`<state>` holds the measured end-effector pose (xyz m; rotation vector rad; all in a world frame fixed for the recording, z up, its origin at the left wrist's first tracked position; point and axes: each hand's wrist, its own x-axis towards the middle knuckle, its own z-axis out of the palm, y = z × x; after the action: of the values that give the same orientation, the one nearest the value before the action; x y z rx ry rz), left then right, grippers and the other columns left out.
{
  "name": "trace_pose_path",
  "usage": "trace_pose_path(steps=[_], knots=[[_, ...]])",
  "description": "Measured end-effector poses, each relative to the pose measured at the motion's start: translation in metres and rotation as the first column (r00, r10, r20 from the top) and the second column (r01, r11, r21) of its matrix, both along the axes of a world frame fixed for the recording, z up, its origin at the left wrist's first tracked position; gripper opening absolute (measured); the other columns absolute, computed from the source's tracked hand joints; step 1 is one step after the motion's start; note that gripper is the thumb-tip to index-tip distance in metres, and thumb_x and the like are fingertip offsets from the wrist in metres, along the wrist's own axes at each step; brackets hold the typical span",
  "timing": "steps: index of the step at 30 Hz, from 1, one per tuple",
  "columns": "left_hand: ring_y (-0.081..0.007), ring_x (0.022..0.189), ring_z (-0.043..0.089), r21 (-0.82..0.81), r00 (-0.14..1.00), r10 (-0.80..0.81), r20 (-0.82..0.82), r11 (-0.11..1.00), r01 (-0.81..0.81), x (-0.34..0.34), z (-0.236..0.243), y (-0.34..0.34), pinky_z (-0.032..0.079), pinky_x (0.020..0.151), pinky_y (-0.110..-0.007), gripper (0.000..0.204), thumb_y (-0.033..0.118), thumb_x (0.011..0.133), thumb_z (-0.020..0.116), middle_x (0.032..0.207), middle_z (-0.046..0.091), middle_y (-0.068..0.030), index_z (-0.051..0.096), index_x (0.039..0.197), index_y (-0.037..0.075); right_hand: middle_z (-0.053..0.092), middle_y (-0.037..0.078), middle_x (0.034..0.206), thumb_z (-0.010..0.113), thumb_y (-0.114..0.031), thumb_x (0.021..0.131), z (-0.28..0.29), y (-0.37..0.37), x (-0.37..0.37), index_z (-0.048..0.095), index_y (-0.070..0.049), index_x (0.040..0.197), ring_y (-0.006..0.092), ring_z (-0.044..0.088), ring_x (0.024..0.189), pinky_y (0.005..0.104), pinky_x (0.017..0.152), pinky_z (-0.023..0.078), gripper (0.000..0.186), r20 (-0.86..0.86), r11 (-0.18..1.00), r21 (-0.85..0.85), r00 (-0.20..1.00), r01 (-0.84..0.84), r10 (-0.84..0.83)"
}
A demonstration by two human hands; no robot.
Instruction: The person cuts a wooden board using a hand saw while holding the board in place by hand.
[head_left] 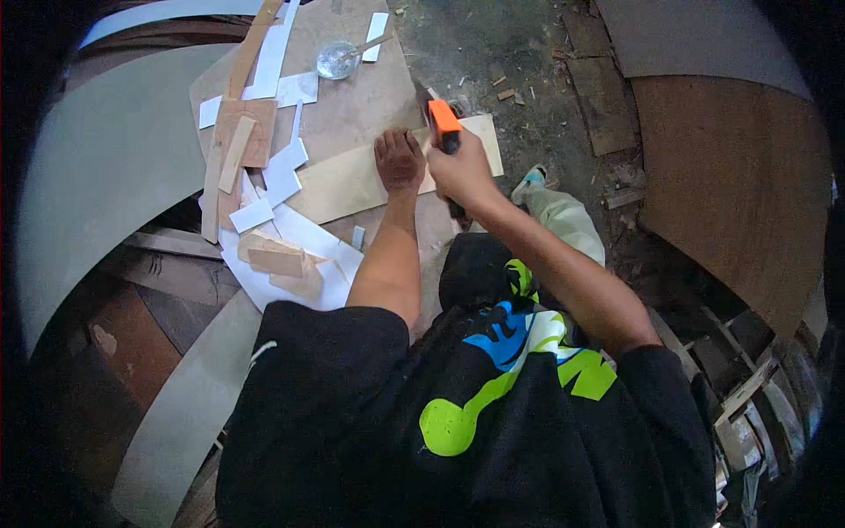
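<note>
Pale board [352, 181], lying slantwise on a wider wooden sheet [361, 110], stretching from about half past eight to half past two around the left hand [400, 160]. Set down on the board there, fingers together near its far edge; whether clamped on that edge, impossible to tell. Just beside, at three o'clock, the right hand [462, 169], wrapped around an orange-and-black tool [444, 115] over the board. At eleven o'clock from the left hand, a clear container [338, 62]; at nine, white offcuts [282, 180].
</note>
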<state>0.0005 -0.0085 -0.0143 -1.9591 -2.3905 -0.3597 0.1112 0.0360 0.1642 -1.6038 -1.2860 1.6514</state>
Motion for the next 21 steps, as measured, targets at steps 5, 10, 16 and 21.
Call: trace_pose_path(steps=[5, 10, 16, 21], knots=[[-0.0276, 0.087, 0.049, 0.058, 0.991, 0.068, 0.117, 0.995, -0.075, 0.014, 0.008, 0.008, 0.040, 0.082, -0.038, 0.017, 0.020, 0.087, 0.045, 0.087, 0.051, -0.0111, 0.054, 0.089, 0.005, 0.056, 0.012, 0.064, 0.056, -0.009, 0.073, 0.000, -0.001, 0.008, 0.053, -0.002, 0.081, 0.0202, 0.057, 0.059, 0.0340, 0.055, 0.045, 0.012, -0.009, 0.989, -0.148, 1.000, -0.006, 0.004], [-0.0273, 0.086, 0.049, 0.040, 0.997, 0.071, 0.043, 0.997, -0.073, 0.005, 0.010, -0.004, 0.041, 0.080, -0.038, 0.015, 0.019, 0.087, 0.048, 0.086, 0.051, -0.0108, 0.054, 0.088, 0.006, 0.043, 0.002, 0.051, 0.050, -0.003, 0.076, 0.049, -0.016, 0.009, 0.046, -0.005, 0.085, 0.0115, 0.042, 0.036, 0.0281, 0.035, 0.033, 0.010, -0.156, 0.982, -0.180, 0.987, -0.062, 0.034], [-0.0290, 0.084, 0.049, 0.137, 0.999, -0.010, 0.036, 0.991, 0.005, 0.008, -0.003, 0.012, 0.041, 0.080, -0.039, 0.014, 0.019, 0.087, 0.048, 0.084, 0.049, -0.0120, 0.051, 0.085, 0.004, 0.044, 0.000, 0.054, 0.049, -0.006, 0.078, -0.012, 0.006, -0.004, 0.050, -0.004, 0.083, 0.0094, 0.042, 0.041, 0.0275, 0.036, 0.033, 0.005, 0.032, 0.999, 0.039, 0.999, -0.019, 0.018], [-0.0294, 0.086, 0.049, 0.078, 0.994, 0.101, 0.029, 0.992, -0.103, 0.004, 0.001, 0.002, 0.041, 0.081, -0.039, 0.016, 0.019, 0.086, 0.048, 0.085, 0.049, -0.0131, 0.050, 0.085, 0.003, 0.044, 0.000, 0.056, 0.051, -0.003, 0.077, 0.009, -0.018, 0.013, 0.050, -0.004, 0.083, 0.0099, 0.043, 0.042, 0.0282, 0.038, 0.034, 0.007, -0.058, 0.997, 0.032, 0.996, -0.067, 0.068]])
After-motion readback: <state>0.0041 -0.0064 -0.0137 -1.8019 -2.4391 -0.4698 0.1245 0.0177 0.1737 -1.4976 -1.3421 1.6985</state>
